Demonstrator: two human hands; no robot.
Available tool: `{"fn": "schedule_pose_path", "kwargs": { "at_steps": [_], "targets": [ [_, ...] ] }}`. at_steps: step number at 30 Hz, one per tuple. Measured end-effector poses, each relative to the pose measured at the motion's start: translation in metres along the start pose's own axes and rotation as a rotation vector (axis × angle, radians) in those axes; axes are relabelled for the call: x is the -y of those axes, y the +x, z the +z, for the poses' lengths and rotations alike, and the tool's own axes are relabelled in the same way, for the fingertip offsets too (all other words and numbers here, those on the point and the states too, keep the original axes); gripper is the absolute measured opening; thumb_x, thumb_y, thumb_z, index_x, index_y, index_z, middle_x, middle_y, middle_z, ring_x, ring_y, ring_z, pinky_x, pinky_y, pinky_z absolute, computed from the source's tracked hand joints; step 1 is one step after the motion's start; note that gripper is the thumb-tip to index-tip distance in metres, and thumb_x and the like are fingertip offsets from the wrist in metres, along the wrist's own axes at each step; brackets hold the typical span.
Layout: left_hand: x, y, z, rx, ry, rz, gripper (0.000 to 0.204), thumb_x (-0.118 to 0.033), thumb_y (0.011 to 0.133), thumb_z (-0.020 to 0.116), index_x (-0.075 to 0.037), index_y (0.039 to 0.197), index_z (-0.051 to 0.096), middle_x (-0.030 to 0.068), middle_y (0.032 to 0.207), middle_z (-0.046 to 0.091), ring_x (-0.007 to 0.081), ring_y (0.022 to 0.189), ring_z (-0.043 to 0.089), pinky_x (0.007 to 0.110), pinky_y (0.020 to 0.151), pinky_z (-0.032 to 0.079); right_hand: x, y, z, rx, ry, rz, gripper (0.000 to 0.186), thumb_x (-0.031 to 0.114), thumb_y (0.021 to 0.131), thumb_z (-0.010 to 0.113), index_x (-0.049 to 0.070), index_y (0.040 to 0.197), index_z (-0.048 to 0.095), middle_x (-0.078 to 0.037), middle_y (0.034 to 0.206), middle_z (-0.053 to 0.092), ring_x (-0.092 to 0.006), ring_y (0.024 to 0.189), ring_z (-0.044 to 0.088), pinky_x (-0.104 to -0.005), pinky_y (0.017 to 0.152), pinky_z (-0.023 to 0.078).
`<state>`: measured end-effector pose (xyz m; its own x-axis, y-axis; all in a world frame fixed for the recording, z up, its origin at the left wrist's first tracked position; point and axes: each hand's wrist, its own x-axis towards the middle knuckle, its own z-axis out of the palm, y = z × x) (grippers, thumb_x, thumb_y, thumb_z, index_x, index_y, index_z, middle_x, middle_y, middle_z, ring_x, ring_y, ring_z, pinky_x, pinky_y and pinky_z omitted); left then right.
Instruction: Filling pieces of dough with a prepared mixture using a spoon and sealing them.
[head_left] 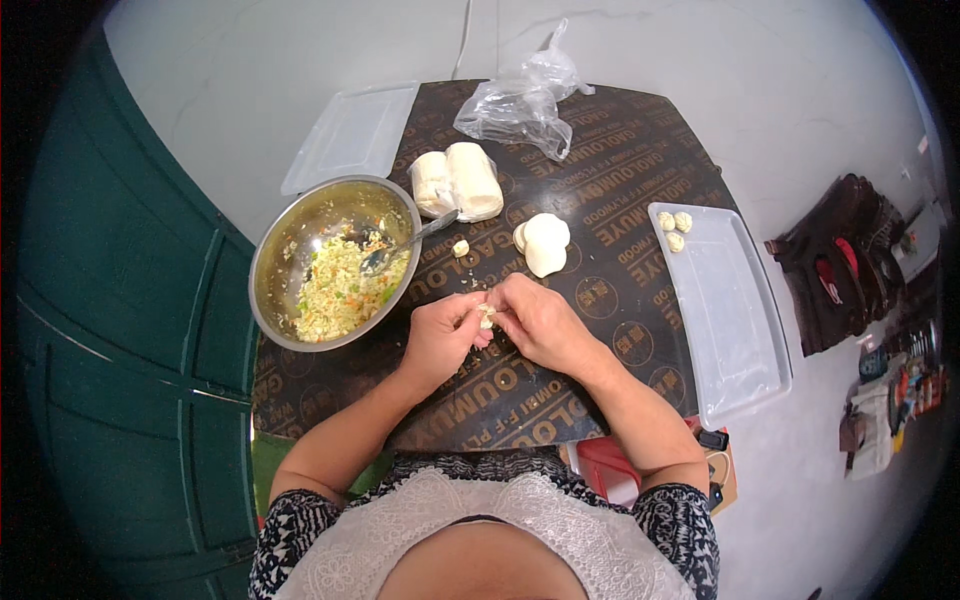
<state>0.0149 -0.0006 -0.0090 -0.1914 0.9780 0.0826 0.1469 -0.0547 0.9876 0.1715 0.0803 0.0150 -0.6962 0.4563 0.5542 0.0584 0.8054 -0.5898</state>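
Note:
Above the near middle of the table, a small pale dumpling (pixel 487 316) is pinched between my two hands, with bits of filling showing. My left hand (pixel 438 338) grips it from the left, fingers curled. From the other side my right hand (pixel 545 322) closes on its edge with thumb and fingers; both hands partly cover it. Just beyond them lie a few round white dough wrappers (pixel 545 245), overlapping. A small pale lump (pixel 461 248) sits to their left. At the left, a steel bowl (pixel 268 250) holds chopped filling (pixel 340 290), and a metal spoon (pixel 437 224) leans over its rim.
Two stacks of wrappers in plastic (pixel 470 180) stand behind the bowl. A crumpled clear bag (pixel 515 110) and a translucent lid (pixel 355 135) lie at the far edge. Along the right edge, a translucent tray (pixel 735 330) carries three round dumplings (pixel 677 222) in its far corner.

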Motion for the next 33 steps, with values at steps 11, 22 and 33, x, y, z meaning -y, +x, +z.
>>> {"fn": "schedule_pose_path", "kwargs": {
  "at_steps": [11, 22, 33],
  "targets": [
    [-0.015, 0.003, -0.003, -0.010, -0.221, -0.071, 0.015, 0.000, 0.089, 0.056, 0.002, 0.104, 0.055, 0.0053, 0.084, 0.063, 0.0088, 0.066, 0.059, 0.022, 0.054, 0.051, -0.007, -0.003, -0.002, 0.037, -0.071, 0.002, 0.017, 0.008, 0.083, 0.063, 0.001, 0.079, 0.047, -0.015, 0.074, 0.052, -0.0347, 0.069, 0.057, -0.0419, 0.058, 0.046],
    [-0.001, 0.003, -0.004, 0.011, -0.110, -0.052, 0.013, -0.001, 0.090, 0.055, 0.002, 0.102, 0.058, 0.0041, 0.081, 0.063, 0.0072, 0.065, 0.058, 0.022, 0.054, 0.051, -0.002, -0.001, -0.002, 0.037, -0.085, -0.088, 0.015, 0.007, 0.082, 0.062, 0.002, 0.078, 0.049, -0.013, 0.072, 0.052, -0.0334, 0.067, 0.057, -0.0408, 0.056, 0.046],
    [-0.005, 0.001, 0.001, -0.076, 0.102, 0.152, 0.026, 0.000, 0.090, 0.052, 0.002, 0.116, 0.052, 0.0052, 0.088, 0.065, 0.0066, 0.072, 0.060, 0.022, 0.057, 0.052, -0.001, -0.001, -0.005, 0.082, -0.086, 0.047, 0.014, 0.007, 0.083, 0.062, 0.001, 0.087, 0.050, -0.016, 0.079, 0.056, -0.0365, 0.073, 0.059, -0.0429, 0.060, 0.048]
  ]
}}
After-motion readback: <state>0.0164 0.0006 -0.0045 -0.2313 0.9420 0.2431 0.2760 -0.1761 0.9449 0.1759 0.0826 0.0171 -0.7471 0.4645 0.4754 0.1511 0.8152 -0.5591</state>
